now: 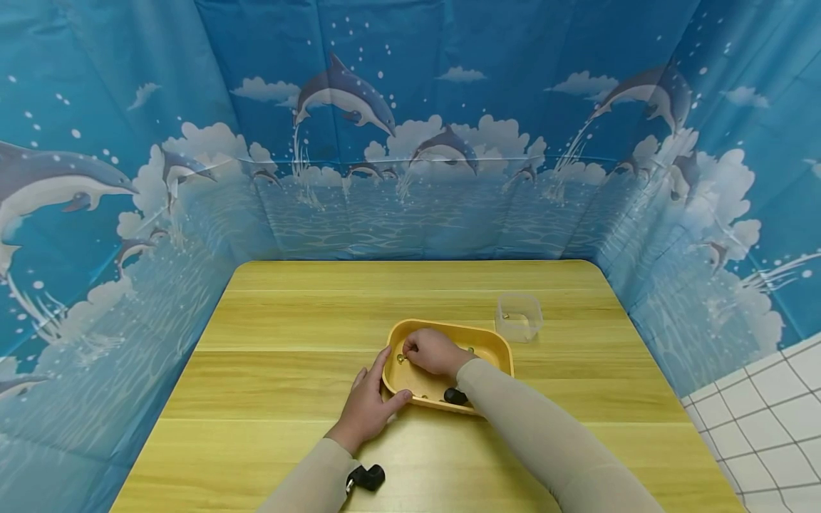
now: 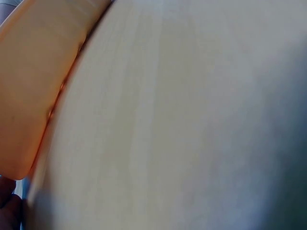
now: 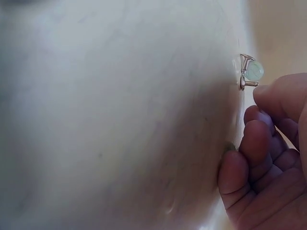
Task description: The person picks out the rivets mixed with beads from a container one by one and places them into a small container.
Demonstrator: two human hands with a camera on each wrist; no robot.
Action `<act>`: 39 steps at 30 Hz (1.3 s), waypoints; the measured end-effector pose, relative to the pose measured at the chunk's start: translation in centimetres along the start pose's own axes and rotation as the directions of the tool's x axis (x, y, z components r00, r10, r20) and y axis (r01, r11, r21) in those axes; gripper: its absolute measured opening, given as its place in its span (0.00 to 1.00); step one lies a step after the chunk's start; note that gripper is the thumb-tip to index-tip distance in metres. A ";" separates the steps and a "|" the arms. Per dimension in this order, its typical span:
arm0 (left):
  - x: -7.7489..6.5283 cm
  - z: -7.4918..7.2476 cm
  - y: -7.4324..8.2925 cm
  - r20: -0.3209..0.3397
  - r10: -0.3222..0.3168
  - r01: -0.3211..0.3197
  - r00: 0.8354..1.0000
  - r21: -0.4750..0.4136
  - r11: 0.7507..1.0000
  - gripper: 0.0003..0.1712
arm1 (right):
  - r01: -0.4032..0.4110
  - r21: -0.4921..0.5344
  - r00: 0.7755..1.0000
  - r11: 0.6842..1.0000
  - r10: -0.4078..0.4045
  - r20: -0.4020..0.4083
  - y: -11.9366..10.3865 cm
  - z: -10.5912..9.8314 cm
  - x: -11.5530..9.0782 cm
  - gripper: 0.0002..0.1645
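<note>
A yellow tray point(image 1: 459, 328) with rounded corners holds several small gold pieces. My left hand point(image 1: 365, 410) rests against its near left corner, fingers straight along the left wall and thumb on the front rim. In the left wrist view the tray's outer wall point(image 2: 43, 72) shows beside the fingertips point(image 2: 8, 211). My right hand point(image 1: 436, 353) is down inside the tray, thumb and forefinger drawn together at a ring point(image 3: 253, 70) with a pale green round stone. The thumb meets the end of its metal; the forefinger's tip is mostly hidden. The other fingers are curled.
A clear square plastic box point(image 1: 518, 331) with a small gold piece in it stands behind the tray's right end. Black wrist camera parts point(image 1: 370, 477) show by the left sleeve and over the tray's front rim. The wooden table point(image 1: 269, 356) meets a dolphin-printed curtain point(image 1: 423, 214).
</note>
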State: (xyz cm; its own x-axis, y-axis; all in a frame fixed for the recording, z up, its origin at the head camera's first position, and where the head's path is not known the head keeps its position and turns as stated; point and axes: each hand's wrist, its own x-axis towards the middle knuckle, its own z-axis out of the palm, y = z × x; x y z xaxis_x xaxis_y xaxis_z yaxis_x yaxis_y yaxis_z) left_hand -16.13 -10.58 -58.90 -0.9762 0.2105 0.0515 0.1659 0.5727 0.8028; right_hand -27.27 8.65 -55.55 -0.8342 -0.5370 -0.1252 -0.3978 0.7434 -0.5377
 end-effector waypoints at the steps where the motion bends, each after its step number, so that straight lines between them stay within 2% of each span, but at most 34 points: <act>1: 0.0 0.0 0.0 0.000 0.001 -0.001 1.000 0.002 1.000 0.52 | -0.005 0.004 1.000 1.000 0.005 0.000 -0.1 0.0 0.0 0.07; 15: 0.0 0.0 0.1 0.007 0.008 -0.008 1.000 0.005 1.000 0.52 | -0.019 0.039 1.000 0.999 0.019 -0.006 -0.5 -0.7 -0.3 0.07; 23: 0.0 0.0 0.0 0.003 0.008 -0.008 1.000 0.008 1.000 0.52 | -0.004 0.042 1.000 0.999 0.004 -0.004 -0.3 -1.3 -0.7 0.07; 29: 0.0 0.0 0.1 0.001 0.003 -0.003 1.000 0.006 1.000 0.52 | -0.032 0.055 0.999 0.998 0.032 -0.007 0.3 -1.7 -0.9 0.06; 39: 0.0 -0.1 0.3 0.003 -0.015 0.015 1.000 0.006 1.000 0.53 | -0.069 0.069 0.998 0.995 0.069 0.003 -0.6 -4.2 -1.7 0.08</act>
State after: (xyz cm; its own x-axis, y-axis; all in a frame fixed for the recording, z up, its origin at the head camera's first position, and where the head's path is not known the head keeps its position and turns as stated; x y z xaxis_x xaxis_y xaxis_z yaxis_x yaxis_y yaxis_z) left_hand -16.09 -10.50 -58.58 -0.9782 0.2043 0.0380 0.1524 0.5804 0.8000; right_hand -27.22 10.72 -51.52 -0.8583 -0.4861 -0.1645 -0.3122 0.7490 -0.5843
